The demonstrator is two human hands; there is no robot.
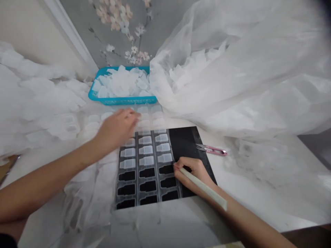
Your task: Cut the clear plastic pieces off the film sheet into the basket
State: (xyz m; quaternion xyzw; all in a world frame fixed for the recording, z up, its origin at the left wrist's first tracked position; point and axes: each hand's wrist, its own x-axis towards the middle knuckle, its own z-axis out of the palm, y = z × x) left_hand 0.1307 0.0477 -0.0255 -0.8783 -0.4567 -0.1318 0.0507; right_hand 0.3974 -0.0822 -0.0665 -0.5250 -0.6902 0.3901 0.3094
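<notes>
A clear sheet of pockets (137,168) lies over a black board (182,139). White translucent pieces (146,150) fill its upper rows, and the lower rows show black through cut-out shapes. My left hand (120,125), blurred, hovers over the upper left of the sheet with its fingers pointing right; whether it holds anything is too smeared to tell. My right hand (190,170) rests at the sheet's right edge, fingers closed round a pale flat stick (207,189), whose tip is by the thumb and index finger.
Behind the sheet stands a blue basket (124,100) of white pieces. Pink-handled snips (213,150) lie right of the board. A large translucent bag (245,79) bulges at the right rear. White plastic pieces (38,103) are heaped on the left.
</notes>
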